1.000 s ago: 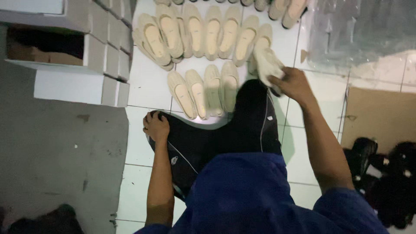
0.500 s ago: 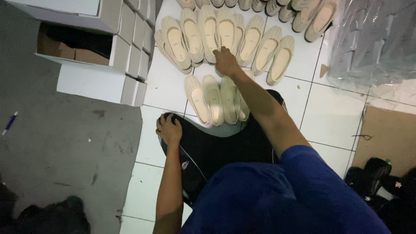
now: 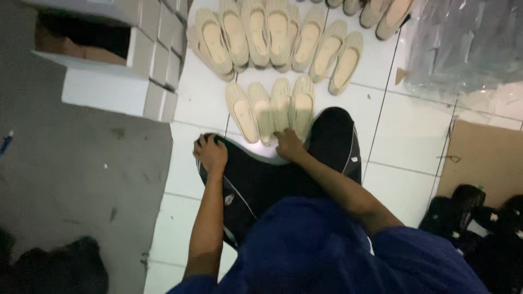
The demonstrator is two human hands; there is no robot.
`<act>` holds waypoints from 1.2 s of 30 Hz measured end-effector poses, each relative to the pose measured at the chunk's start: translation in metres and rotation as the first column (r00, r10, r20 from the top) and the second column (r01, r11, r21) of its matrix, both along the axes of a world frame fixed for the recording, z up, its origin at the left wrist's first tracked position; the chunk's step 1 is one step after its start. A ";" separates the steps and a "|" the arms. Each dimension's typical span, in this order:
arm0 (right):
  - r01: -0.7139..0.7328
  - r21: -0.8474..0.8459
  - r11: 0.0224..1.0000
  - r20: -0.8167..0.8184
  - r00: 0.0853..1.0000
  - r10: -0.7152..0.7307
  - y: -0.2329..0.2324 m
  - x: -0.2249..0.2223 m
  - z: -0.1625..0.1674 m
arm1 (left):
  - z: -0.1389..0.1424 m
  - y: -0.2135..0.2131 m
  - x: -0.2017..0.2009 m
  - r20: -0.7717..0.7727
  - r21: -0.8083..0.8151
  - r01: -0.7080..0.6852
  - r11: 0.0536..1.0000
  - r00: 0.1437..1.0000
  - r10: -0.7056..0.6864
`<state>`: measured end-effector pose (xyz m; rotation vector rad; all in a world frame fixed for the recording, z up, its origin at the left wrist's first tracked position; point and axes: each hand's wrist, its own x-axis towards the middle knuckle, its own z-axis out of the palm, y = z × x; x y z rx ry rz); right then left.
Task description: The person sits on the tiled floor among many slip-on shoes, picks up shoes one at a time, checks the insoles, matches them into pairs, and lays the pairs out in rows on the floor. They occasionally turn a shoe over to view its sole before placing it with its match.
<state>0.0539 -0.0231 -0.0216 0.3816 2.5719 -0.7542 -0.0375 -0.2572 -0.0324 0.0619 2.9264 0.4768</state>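
**Right hand at the heels of the near row of flats**

The person knelt on the white tiled floor [image 3: 397, 136], knees in black trousers. The right hand [image 3: 289, 146] rested at the heel end of a short row of four cream flat shoes [image 3: 271, 109], its fingers curled loosely down onto the rearmost edge of the row; whether they pinched a shoe I could not tell. The row lay directly ahead of that hand, each shoe's long axis running away from the person, toes pointing outward and fanning slightly. The left hand [image 3: 210, 153] sat closed in a loose fist on the left knee, just beside the row's left end but holding nothing, so the right hand was plainly the nearer. Beyond, a longer fan of the same cream shoes [image 3: 278, 38] lay toes-away too. White cardboard boxes [image 3: 117, 90] stood stacked to the left.
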 end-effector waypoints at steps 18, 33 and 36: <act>-0.015 0.170 0.985 0.145 0.989 -0.010 0.004 -0.004 0.027 | 0.018 0.111 0.038 0.312 0.392 -0.162 0.906 0.949 0.034; 0.117 -0.088 0.989 0.079 0.991 -0.110 0.111 -0.018 0.110 | -0.041 0.112 0.043 0.409 0.083 0.371 0.925 0.834 -0.371; 0.213 -0.088 0.973 0.130 0.971 -0.200 0.138 -0.031 0.144 | -0.039 0.117 0.040 0.412 0.070 0.363 0.929 0.838 -0.358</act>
